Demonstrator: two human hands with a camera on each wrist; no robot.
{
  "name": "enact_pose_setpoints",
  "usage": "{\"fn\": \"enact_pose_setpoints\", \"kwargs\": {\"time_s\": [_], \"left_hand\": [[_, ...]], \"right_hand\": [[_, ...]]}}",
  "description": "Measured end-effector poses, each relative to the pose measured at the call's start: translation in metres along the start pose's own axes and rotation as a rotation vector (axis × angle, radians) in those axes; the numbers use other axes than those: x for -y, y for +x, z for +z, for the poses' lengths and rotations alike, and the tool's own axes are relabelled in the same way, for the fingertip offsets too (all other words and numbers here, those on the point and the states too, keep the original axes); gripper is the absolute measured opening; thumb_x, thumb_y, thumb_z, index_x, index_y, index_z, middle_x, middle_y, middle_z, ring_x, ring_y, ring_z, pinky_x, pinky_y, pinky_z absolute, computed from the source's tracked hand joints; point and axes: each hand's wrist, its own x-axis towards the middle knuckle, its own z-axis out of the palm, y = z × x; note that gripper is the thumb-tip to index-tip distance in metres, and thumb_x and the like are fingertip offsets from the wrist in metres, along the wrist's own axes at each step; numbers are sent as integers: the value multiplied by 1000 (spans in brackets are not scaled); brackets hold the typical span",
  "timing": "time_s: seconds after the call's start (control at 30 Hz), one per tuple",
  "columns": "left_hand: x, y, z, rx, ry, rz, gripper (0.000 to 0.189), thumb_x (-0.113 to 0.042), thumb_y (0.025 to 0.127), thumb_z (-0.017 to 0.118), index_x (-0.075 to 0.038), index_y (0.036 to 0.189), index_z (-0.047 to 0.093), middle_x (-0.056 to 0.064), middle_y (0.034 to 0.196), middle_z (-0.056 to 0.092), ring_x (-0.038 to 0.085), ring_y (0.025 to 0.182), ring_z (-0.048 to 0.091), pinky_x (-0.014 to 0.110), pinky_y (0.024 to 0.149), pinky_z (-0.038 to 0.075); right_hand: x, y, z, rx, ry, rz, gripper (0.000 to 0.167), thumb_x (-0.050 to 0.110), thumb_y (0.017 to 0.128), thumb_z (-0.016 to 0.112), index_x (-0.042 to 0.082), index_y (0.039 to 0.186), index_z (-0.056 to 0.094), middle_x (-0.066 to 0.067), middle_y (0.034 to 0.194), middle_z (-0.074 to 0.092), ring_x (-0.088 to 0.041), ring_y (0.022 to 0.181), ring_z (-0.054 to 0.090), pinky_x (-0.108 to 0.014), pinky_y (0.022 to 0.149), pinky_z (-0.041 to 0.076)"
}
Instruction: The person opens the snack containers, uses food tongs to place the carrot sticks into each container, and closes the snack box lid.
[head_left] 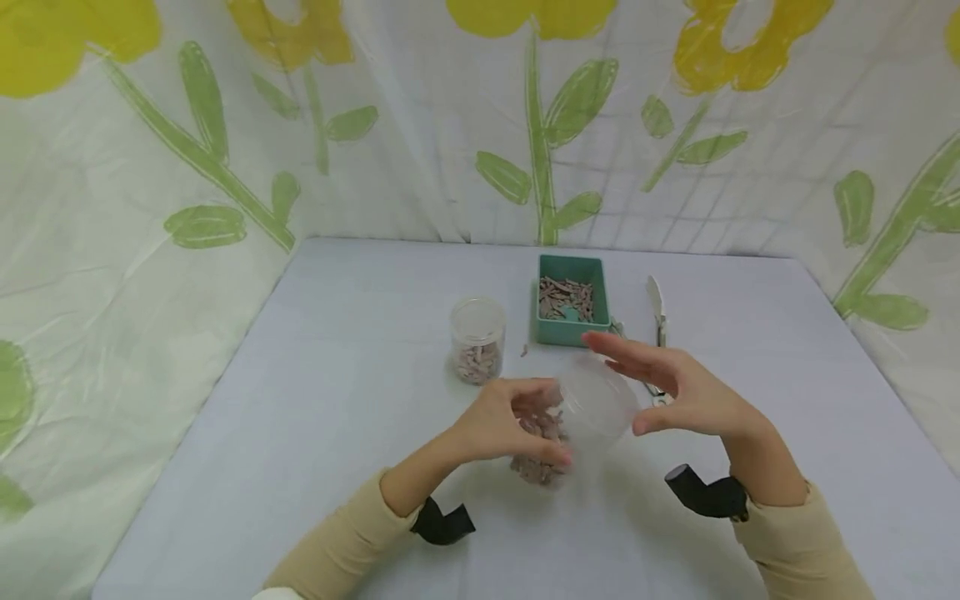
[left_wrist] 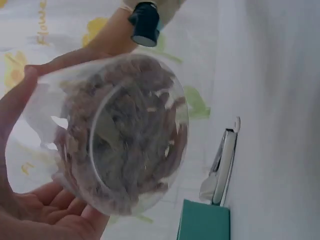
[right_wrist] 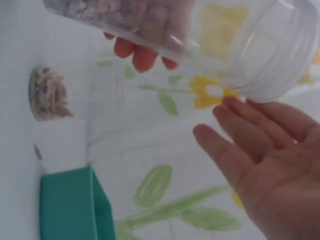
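My left hand (head_left: 498,425) grips a clear plastic jar (head_left: 600,404) round its lower part. Brownish-pink dried pieces (head_left: 538,462) lie in its base end. The jar is tilted off the table, mouth toward my right hand (head_left: 682,392). In the left wrist view its round base (left_wrist: 125,135) faces the camera. My right hand (right_wrist: 270,150) has its fingers extended beside the ridged mouth (right_wrist: 280,50) in the right wrist view; whether the fingertips touch the rim I cannot tell. Whether a lid is on the jar is unclear.
A second clear jar (head_left: 477,342), part filled with similar pieces, stands left of a green box (head_left: 573,333) holding more. One loose piece (head_left: 524,351) lies between them. A knife-like tool (head_left: 657,304) lies right of the box, partly behind my right hand.
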Motion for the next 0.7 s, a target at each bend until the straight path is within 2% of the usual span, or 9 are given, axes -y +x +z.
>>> {"fn": "enact_pose_setpoints", "kwargs": {"time_s": [0.1,0.13,0.2,0.3,0.4,0.5,0.53,0.6,0.7], "left_hand": [[-1,1,-3,161,-192,-27,62,-14,74,83,5,128,58,9,114,68,7,94,64,28,82,54],[-1,2,-3,188,-225,-27,60,-17,74,82,6,124,59,7,109,69,6,90,63,27,81,53],[0,1,-2,184,-267,-21,62,-24,74,84,8,121,59,5,102,69,7,85,62,27,77,53],[0,1,2,30,-194,18,62,-22,72,87,3,122,61,2,105,69,8,89,63,25,77,52],[1,3,8,-189,-30,97,68,-14,70,88,-2,130,59,5,115,68,14,101,64,28,83,52],[3,5,13,-371,93,152,74,-11,66,90,-2,132,58,10,120,67,22,107,63,34,88,52],[4,5,13,-400,91,158,74,-10,66,90,-1,132,58,11,121,66,23,109,62,36,89,52],[4,4,11,-412,55,114,73,-9,66,90,-1,132,59,12,123,65,27,112,62,37,90,52],[2,2,4,-275,-70,-12,70,-17,72,87,-2,134,57,12,129,62,25,117,59,37,94,50]], "right_hand": [[-9,5,3,101,205,-156,82,30,94,66,-12,148,20,-17,156,29,-25,143,27,-30,113,27],[-11,8,5,113,252,-190,82,31,94,65,-12,148,21,-18,154,31,-27,143,28,-31,113,29],[-14,12,12,84,315,-205,79,32,94,65,-10,148,26,-18,151,37,-27,140,34,-32,108,36],[-15,14,22,-109,319,-141,71,29,91,70,-2,146,38,-10,146,47,-21,134,43,-28,99,44],[-11,16,35,-376,189,16,65,20,87,75,0,142,47,2,141,52,-10,127,48,-21,93,47],[-7,17,44,-516,72,138,65,8,85,75,-4,142,45,6,140,51,-5,123,51,-18,90,47],[-7,17,45,-522,68,145,64,7,87,73,-5,142,43,6,140,51,-5,123,51,-18,91,47],[-8,15,42,-483,130,116,60,6,90,68,0,144,44,5,142,50,-7,122,53,-19,92,47],[-18,11,33,-353,292,28,58,15,94,66,6,147,42,3,144,49,-11,125,51,-23,95,47]]}}
